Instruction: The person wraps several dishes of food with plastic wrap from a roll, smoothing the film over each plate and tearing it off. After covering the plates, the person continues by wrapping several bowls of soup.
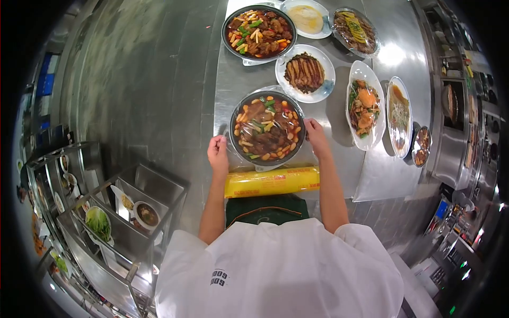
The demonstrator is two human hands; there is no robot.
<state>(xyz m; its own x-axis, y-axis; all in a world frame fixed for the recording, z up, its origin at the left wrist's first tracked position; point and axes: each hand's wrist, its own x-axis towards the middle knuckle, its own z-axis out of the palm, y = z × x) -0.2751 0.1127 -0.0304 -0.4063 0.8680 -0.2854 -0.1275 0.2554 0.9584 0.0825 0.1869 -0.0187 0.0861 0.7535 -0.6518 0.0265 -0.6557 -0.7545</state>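
A dark round dish of stewed meat and beans (266,128) sits on the steel table, with clear cling film (275,119) stretched over its top. At the dish's left edge, my left hand (217,152) is closed, pinching the film beside the rim. My right hand (316,137) is closed on the film at the right rim, its fingertips partly hidden. Between my forearms lies a yellow roll of cling film (273,182), close to the table's front edge.
Farther back stand another dark stew dish (259,32), a plate of sliced meat (305,73), a pale dish (306,19) and a wrapped oval dish (354,32). Long plates (366,106) line the right side. A steel trolley (124,212) with food bowls stands at left.
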